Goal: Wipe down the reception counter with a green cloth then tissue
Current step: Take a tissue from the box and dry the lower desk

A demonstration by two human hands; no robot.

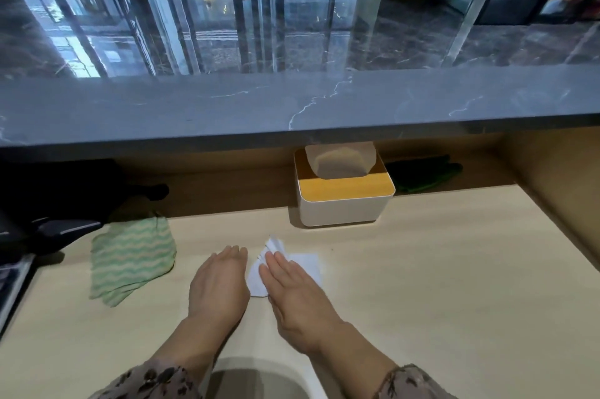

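Right hand (pixel 293 281) flat on tissue (pixel 306 263) (green cloth (pixel 131 260) well apart).

Dim daylight, glossy glare, wide-angle bowing.

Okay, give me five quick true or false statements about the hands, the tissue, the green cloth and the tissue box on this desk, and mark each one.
1. The right hand lies flat on the white tissue. True.
2. The left hand grips the green cloth. False: it holds nothing, and the cloth lies on the desk to its left, apart from it.
3. The tissue box stands beyond the hands, partly under the marble counter. True.
4. The green cloth is draped over the tissue box. False: it lies on the desk, well to the left of the box.
5. A tissue sticks up out of the tissue box. True.
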